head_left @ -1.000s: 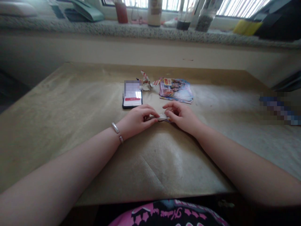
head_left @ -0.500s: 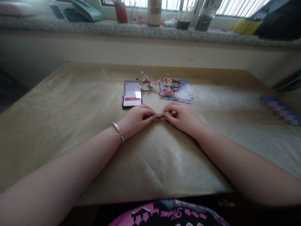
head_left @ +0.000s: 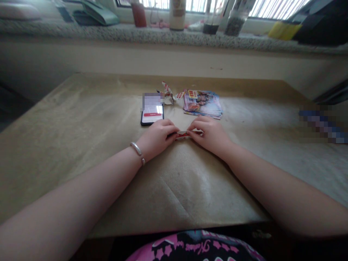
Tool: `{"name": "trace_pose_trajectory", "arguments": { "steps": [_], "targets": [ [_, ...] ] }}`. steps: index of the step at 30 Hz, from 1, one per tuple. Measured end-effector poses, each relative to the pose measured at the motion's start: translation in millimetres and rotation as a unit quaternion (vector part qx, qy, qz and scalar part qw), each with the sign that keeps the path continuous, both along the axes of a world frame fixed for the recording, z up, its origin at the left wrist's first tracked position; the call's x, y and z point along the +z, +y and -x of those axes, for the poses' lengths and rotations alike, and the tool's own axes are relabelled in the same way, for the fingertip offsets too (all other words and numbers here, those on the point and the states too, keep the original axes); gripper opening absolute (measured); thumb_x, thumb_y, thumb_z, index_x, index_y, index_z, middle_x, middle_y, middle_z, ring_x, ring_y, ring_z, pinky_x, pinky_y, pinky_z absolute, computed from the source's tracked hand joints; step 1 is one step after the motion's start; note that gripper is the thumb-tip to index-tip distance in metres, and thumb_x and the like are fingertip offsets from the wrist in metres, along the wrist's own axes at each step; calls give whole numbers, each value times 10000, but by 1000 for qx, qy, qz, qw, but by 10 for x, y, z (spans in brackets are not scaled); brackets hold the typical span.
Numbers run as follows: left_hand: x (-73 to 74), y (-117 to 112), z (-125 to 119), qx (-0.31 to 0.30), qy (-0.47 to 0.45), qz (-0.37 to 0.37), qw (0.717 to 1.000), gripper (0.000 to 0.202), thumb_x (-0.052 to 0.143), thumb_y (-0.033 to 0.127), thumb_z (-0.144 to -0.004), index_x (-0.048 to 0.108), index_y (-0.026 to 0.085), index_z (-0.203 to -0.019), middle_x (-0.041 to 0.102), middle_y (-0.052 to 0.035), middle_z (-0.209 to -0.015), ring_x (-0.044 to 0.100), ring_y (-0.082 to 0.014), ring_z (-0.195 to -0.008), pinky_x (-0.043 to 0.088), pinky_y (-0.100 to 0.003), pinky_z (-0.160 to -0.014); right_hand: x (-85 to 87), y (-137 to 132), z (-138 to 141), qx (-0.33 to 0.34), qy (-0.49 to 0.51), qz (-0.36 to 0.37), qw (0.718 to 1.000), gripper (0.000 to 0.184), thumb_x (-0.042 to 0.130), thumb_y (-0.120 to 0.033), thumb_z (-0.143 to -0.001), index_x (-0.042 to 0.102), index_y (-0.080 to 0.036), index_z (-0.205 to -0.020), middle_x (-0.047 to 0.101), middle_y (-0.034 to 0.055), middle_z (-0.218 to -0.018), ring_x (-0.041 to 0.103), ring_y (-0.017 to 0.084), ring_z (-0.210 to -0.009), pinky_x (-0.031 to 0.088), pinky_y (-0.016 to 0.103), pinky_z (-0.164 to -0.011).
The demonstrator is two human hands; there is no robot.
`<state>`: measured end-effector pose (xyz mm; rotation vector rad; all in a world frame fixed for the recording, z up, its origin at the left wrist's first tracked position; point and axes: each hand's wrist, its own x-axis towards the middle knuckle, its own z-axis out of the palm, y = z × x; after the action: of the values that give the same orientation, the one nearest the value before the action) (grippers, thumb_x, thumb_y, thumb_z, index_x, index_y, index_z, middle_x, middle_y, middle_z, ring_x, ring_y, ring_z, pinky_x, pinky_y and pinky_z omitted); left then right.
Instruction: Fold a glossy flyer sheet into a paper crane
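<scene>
Between my hands, low over the table, is a narrow folded strip of printed paper [head_left: 182, 135] in red and white. My left hand [head_left: 160, 137] pinches its left end between thumb and fingers; a silver bangle is on that wrist. At the other end, my right hand [head_left: 209, 135] grips the strip the same way. The fingers hide both ends of the paper. Just beyond the left hand lies a phone [head_left: 152, 115] with its screen lit. A stack of colourful printed sheets [head_left: 203, 103] rests beyond the right hand.
Beside the phone and the stack sits a folded paper piece [head_left: 169, 96] with red print, pointed at its ends. A pale brown cover lies over the table [head_left: 130, 195]. Bottles and jars stand along the stone windowsill [head_left: 157, 34]. A blurred blue item [head_left: 323, 125] is at the right.
More of the red print on the strip shows between my fingers. Both hands keep their pinch and have shifted only slightly. The phone and the stack stay in place.
</scene>
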<state>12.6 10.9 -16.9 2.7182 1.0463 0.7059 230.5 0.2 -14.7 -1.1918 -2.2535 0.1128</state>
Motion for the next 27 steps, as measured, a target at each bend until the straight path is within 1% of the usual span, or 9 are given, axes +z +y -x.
{"name": "trace_pose_trajectory", "arguments": {
  "steps": [2,4,7,11,15,19,22,25,27],
  "targets": [
    [5,-4,-3,-2,7,-8,1000,200,539,252,-924,702,142,-892,638,-68,-859,574,-167,-809,475,-296,-752,25,-22,4,-7,-27,-10,1000,145,590,-268,-864,695,-194,-798,673,76,-880,585,202,-831,446,327,-746],
    [13,-5,-5,-2,12,-2,1000,196,539,244,-920,701,140,-883,637,-68,-852,578,-168,-809,475,-296,-751,39,-36,11,-13,-36,4,999,158,576,-268,-871,691,-187,-798,666,73,-860,577,185,-776,439,315,-712],
    [25,-8,-8,9,3,23,1000,186,543,232,-910,700,133,-900,639,-74,-863,585,-174,-823,480,-301,-761,32,-39,15,-15,-19,37,999,153,571,-270,-868,687,-183,-820,646,54,-823,559,158,-714,425,292,-670],
    [42,-24,-11,29,-22,50,998,172,556,233,-890,690,129,-924,641,-71,-877,585,-167,-815,485,-297,-764,25,-44,11,8,-2,55,998,125,579,-265,-857,672,-182,-854,633,51,-829,561,160,-746,422,282,-679],
    [55,-38,-12,11,-24,54,998,148,545,194,-869,682,140,-880,660,-67,-883,591,-171,-835,481,-304,-790,51,-77,19,31,-8,71,997,156,583,-310,-865,624,-186,-781,629,53,-844,551,159,-755,416,284,-691],
    [60,-42,-12,0,-22,56,998,165,526,217,-882,675,146,-881,667,-68,-897,592,-173,-841,481,-311,-796,64,-105,38,20,-10,90,996,147,584,-325,-866,620,-191,-814,623,43,-817,543,159,-742,407,285,-682],
    [69,-50,-9,-5,-36,44,998,160,516,220,-891,656,147,-867,646,-71,-920,586,-170,-859,489,-304,-792,73,-117,51,0,18,112,994,145,607,-340,-844,603,-196,-828,623,30,-791,530,148,-685,395,279,-639],
    [85,-66,-3,-31,-64,8,997,126,521,180,-884,637,154,-844,629,-67,-946,580,-155,-875,495,-284,-793,82,-122,52,-10,62,158,986,175,578,-367,-860,585,-199,-811,623,14,-746,519,134,-628,391,274,-608],
    [95,-75,3,-49,-71,-22,996,114,529,167,-885,636,164,-845,625,-61,-962,576,-149,-883,495,-280,-797,77,-118,43,-12,81,183,980,148,576,-347,-857,597,-201,-848,611,-4,-708,512,125,-599,393,268,-600]
  ]
}}
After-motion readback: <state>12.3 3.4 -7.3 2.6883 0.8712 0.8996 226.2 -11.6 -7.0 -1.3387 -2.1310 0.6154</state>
